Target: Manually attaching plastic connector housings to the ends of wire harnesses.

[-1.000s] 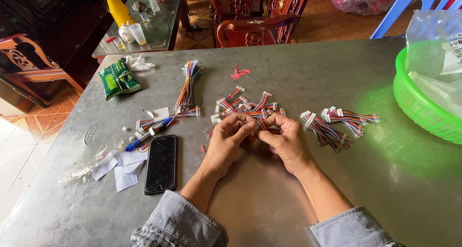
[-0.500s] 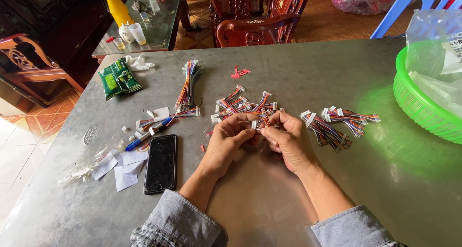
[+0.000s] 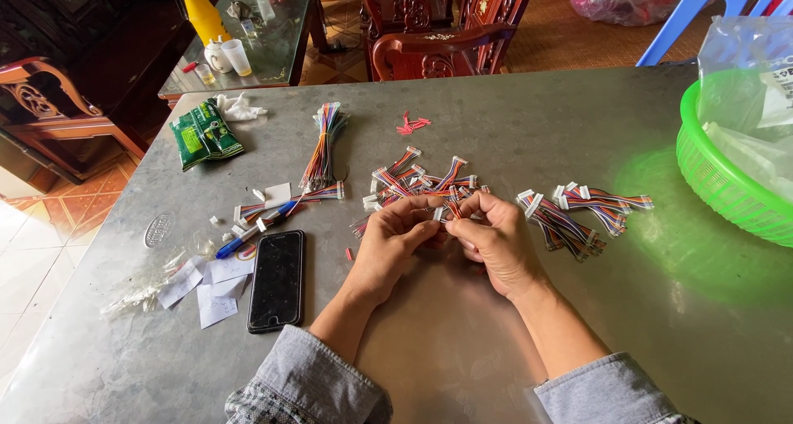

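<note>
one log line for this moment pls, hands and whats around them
left hand: pinching wire harness | right hand: pinching same harness | harness pile just beyond | phone to left | green basket at right

Little differs from a second ago. The left hand (image 3: 395, 244) and right hand (image 3: 498, 241) now sit slightly closer together, fingertips meeting over a small white connector (image 3: 439, 214) at the near edge of the loose pile of coloured wire harnesses (image 3: 417, 180). The right hand's fingers (image 3: 477, 205) are curled more tightly toward the left thumb than before, and its wrist has turned a little inward. The short striped wires held between the hands have shifted a touch toward the left hand.
</note>
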